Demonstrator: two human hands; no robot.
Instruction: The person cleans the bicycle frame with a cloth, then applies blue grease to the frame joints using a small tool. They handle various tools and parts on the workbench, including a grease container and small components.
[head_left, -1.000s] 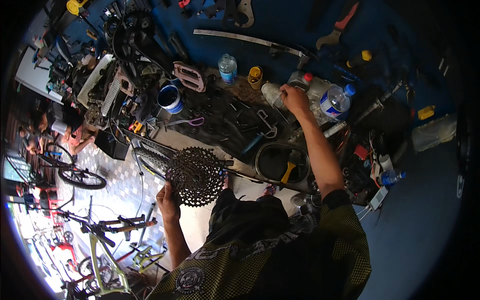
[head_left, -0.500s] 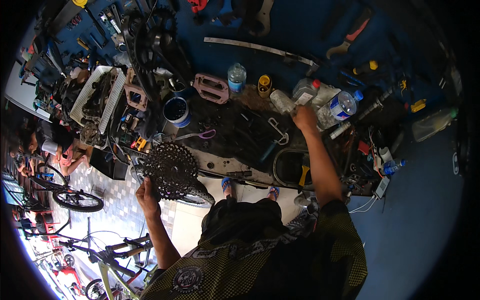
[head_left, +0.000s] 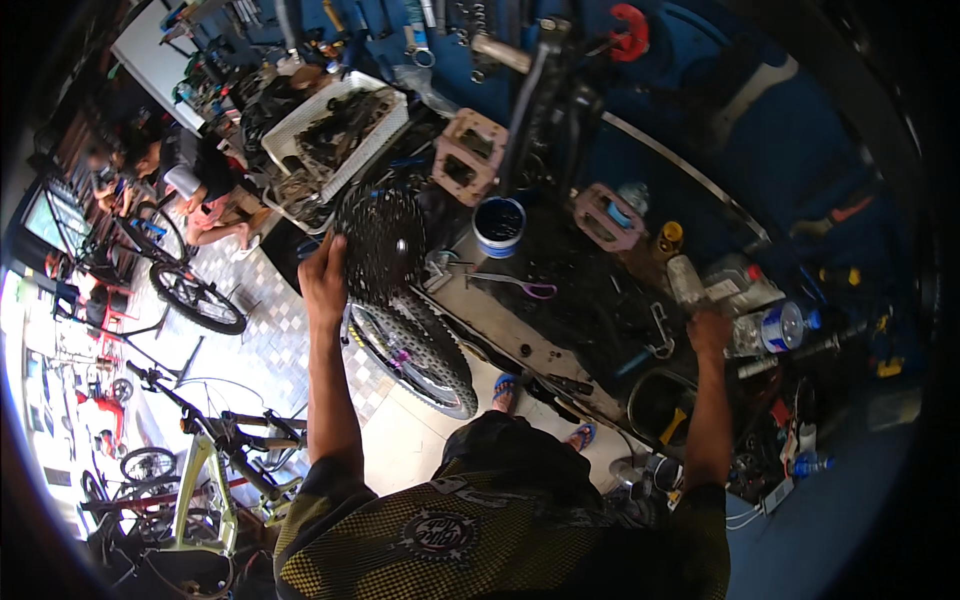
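Note:
In my left hand [head_left: 325, 280] is a large black bicycle cassette [head_left: 383, 240], gripped at its left edge. It is held up beyond the top of a knobby-tyred bicycle wheel [head_left: 445, 365]. My right hand [head_left: 709, 330] reaches over the bench with its fingers curled at the near end of a cloudy plastic bottle [head_left: 685, 280]; the fingertips are partly hidden. Beside that hand lie a clear bottle with a blue cap [head_left: 780, 328] and a greyish bottle with a red cap [head_left: 735, 280]. A yellow container [head_left: 670, 237] stands just beyond.
The dark workbench [head_left: 590, 305] carries a tub of dark grease [head_left: 499, 226], purple-handled scissors [head_left: 530, 288], two pinkish pedals [head_left: 470, 155] and a white basket [head_left: 335, 135] of parts. Bicycles [head_left: 205, 460] stand at the left, where another person [head_left: 190, 180] sits. Tools hang on the blue wall.
The view has swung left, so the bench appears shifted right and turned. The cassette has tilted in my left hand, and more of the wheel shows. My right hand stays at the cloudy bottle.

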